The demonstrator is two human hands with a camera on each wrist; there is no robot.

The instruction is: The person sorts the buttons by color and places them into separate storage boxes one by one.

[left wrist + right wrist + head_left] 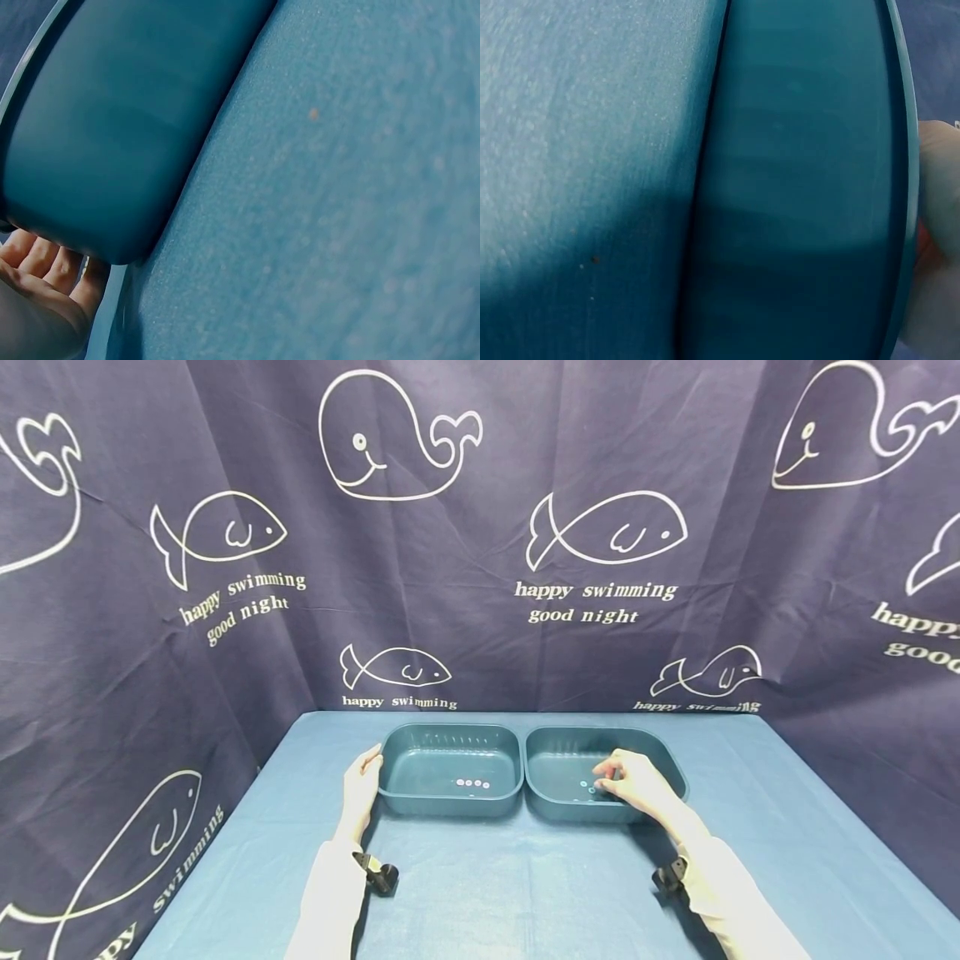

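Two teal bins stand side by side. My left hand (362,785) rests against the outer end of the left bin (450,806), its fingers (64,266) touching the wall from outside in the left wrist view. Several small pink ring-like pieces (468,782) lie in a row on that bin's floor. Over the right bin (577,812), my right hand (633,779) reaches inside, with thumb and index fingertips bent and apart. Close to its thumb lie small light-blue ring-like pieces (583,784). The bin wall hides the right fingertips in the right wrist view.
A blue cloth covers the table (480,877). Dark curtains (495,543) printed with white whales and fish stand behind and at both sides. A black wrist camera (382,878) sits on the left wrist and another camera (667,877) on the right.
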